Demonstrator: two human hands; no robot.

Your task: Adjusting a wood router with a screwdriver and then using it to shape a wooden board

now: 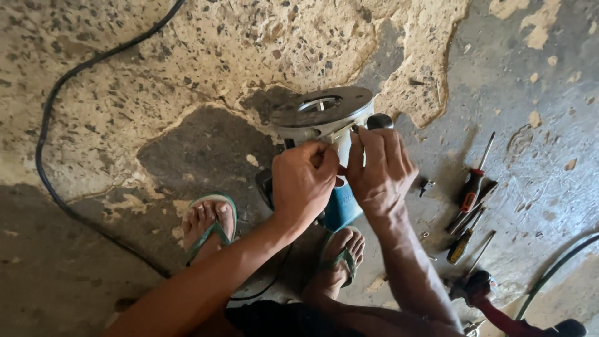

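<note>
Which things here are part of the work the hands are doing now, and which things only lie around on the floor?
In the work:
- power tool with round metal base, blue body
- left hand and right hand, both gripping it just under the base

Lying about:
- red-handled screwdriver
- yellow-and-black screwdriver
- small metal part
- black cable
- red-handled tool

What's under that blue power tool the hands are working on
The blue power tool stands base-up on the cracked concrete floor between two sandalled feet. Left hand and right hand cover its middle; its underside is hidden.
</note>
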